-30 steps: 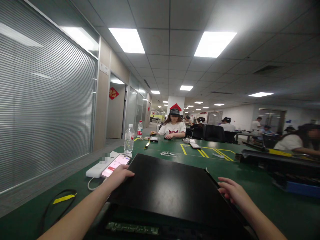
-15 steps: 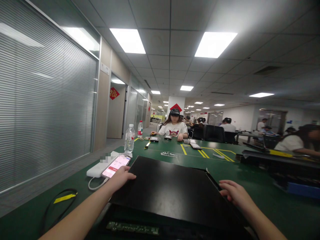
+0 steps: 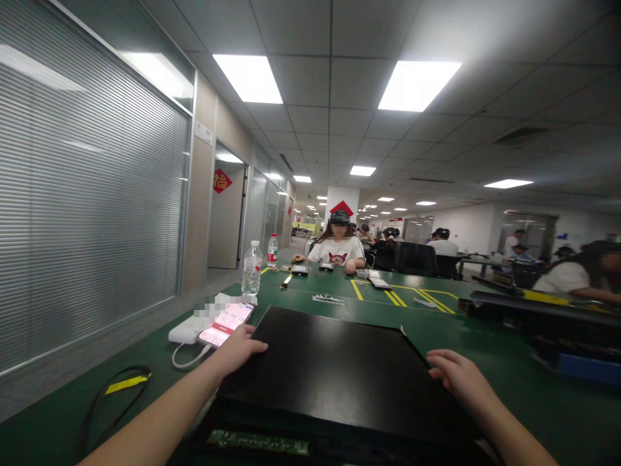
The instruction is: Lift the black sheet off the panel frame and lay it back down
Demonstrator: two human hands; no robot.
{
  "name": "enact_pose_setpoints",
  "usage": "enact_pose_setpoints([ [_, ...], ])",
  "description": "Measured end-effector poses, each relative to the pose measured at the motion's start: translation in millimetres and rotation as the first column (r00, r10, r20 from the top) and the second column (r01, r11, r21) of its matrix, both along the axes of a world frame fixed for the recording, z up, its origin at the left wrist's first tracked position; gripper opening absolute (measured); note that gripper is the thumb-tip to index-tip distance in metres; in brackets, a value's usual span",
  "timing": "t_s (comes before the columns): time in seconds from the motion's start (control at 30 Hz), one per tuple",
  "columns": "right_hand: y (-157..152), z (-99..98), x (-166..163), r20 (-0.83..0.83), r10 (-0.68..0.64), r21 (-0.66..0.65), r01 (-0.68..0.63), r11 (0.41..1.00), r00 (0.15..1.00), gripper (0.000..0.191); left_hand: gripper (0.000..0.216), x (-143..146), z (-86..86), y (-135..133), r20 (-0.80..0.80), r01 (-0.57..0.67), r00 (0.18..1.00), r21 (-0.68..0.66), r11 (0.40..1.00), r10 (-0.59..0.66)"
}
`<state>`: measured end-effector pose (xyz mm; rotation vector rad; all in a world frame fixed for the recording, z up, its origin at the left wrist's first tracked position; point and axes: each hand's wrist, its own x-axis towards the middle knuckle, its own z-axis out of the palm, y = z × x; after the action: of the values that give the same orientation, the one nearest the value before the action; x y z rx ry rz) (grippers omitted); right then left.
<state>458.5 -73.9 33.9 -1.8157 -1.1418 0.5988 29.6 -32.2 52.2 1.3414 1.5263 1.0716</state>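
A flat black panel (image 3: 334, 366) with a smooth, slightly shiny face lies in front of me, over a darker black frame or casing. Along the near edge a strip of green circuit board (image 3: 257, 443) shows. My left hand (image 3: 241, 353) grips the panel's left edge, thumb on top and the other fingers mostly hidden below the side. At the right edge, my right hand (image 3: 458, 372) has its fingers bent against the panel's side; the thumb is not visible. How the panel joins the casing underneath I cannot tell.
Left of the panel lie a phone (image 3: 228, 323), a white power bank (image 3: 184, 330) with a cable and a black strap (image 3: 121, 404). A water bottle (image 3: 251, 270) stands behind. More black panels (image 3: 533, 317) are stacked right. A person (image 3: 337, 249) sits opposite.
The panel has shifted very slightly, its far edge a little nearer to me. My left thumb sits a touch farther right; my right hand has barely moved.
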Motion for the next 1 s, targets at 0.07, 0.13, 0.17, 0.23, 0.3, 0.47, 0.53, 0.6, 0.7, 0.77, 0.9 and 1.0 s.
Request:
enact_pose_setpoints([
  [0.07, 2, -2.6, 4, 0.048, 0.001, -0.014, -0.001, 1.0, 0.999, 0.035, 0.033, -1, -1.4, 1, 0.003, 0.005, 1.0, 0.001, 1.0, -0.005],
  [0.13, 4, -4.4, 7, 0.084, 0.009, -0.022, -0.007, 1.0, 0.996, 0.036, 0.034, -1, -2.9, 1, 0.015, 0.014, 1.0, 0.001, 1.0, -0.014],
  [0.17, 4, -5.0, 8, 0.099, 0.014, -0.026, -0.012, 1.0, 0.995, 0.036, 0.035, -1, -3.6, 1, 0.023, 0.02, 1.0, 0.0, 1.0, -0.02],
  [0.23, 5, -5.5, 9, 0.125, 0.024, -0.032, -0.02, 0.999, 0.992, 0.037, 0.035, -1, -5.0, 1, 0.034, 0.031, 0.999, 0.0, 1.0, -0.031],
  [0.3, 5, -5.2, 9, 0.151, 0.029, -0.038, -0.023, 0.999, 0.988, 0.038, 0.035, -1, -6.5, 1, 0.041, 0.037, 0.998, 0.001, 0.999, -0.037],
  [0.47, 3, -4.1, 8, 0.221, 0.021, -0.044, -0.012, 0.999, 0.975, 0.036, 0.037, -2, -10.0, 1, 0.071, 0.086, 0.994, -0.006, 0.996, -0.086],
  [0.53, 3, -4.8, 8, 0.246, 0.028, -0.044, -0.018, 0.999, 0.969, 0.035, 0.04, -3, -10.6, 1, 0.08, 0.102, 0.992, -0.012, 0.995, -0.1],
  [0.6, 3, -5.9, 8, 0.273, 0.037, -0.05, -0.025, 0.998, 0.961, 0.033, 0.042, -3, -11.4, 0, 0.098, 0.114, 0.989, -0.027, 0.993, -0.11],
  [0.7, 2, -6.8, 7, 0.323, 0.038, -0.065, -0.017, 0.998, 0.946, 0.031, 0.046, -4, -14.9, 3, 0.129, 0.127, 0.984, -0.049, 0.991, -0.12],
  [0.77, 1, -6.0, 5, 0.351, 0.032, -0.068, -0.009, 0.998, 0.936, 0.029, 0.049, -5, -19.4, 7, 0.139, 0.134, 0.982, -0.049, 0.99, -0.126],
  [0.9, -1, -2.8, 1, 0.384, 0.021, -0.072, 0.008, 0.997, 0.923, 0.026, 0.051, -7, -28.3, 13, 0.19, 0.191, 0.965, -0.032, 0.981, -0.181],
  [1.0, -2, -0.3, -1, 0.404, 0.012, -0.084, 0.024, 0.996, 0.915, 0.025, 0.05, -6, -30.4, 13, 0.206, 0.216, 0.957, -0.028, 0.976, -0.205],
])
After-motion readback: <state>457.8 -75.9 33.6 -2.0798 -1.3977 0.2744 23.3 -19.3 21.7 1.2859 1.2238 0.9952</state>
